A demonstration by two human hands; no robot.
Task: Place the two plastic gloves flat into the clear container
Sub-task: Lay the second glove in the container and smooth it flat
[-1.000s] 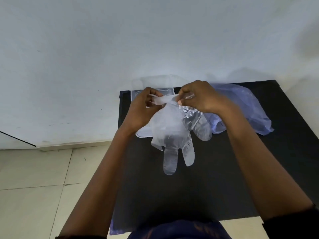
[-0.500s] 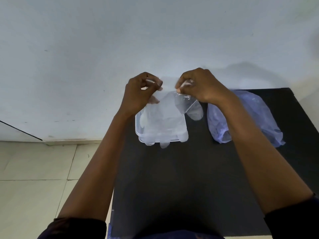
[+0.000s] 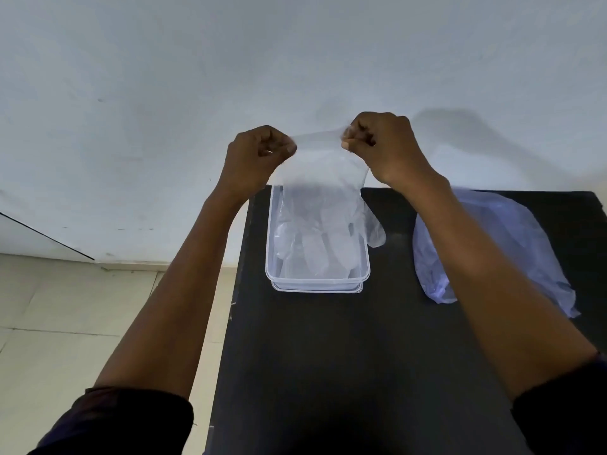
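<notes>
Light: dim, cool and bluish — soft, with no hard glare.
Shadows: a faint one on the wall [image 3: 460,126] right of the right hand [image 3: 381,146]; the black table [image 3: 328,372] is near featureless.
Sharpness: the plastic gloves [image 3: 320,205] look hazy — edges smeared.
Distortion: wide-angle stretch on the near forearms.

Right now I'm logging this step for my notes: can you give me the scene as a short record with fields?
left hand: pinches the cuff's left corner
right hand: pinches the cuff's right corner
plastic gloves: hang from the stretched cuff, fingers down inside the container, thumb over its right wall
clear container: on the black table, near the wall
plastic bag: lies right of the container
</notes>
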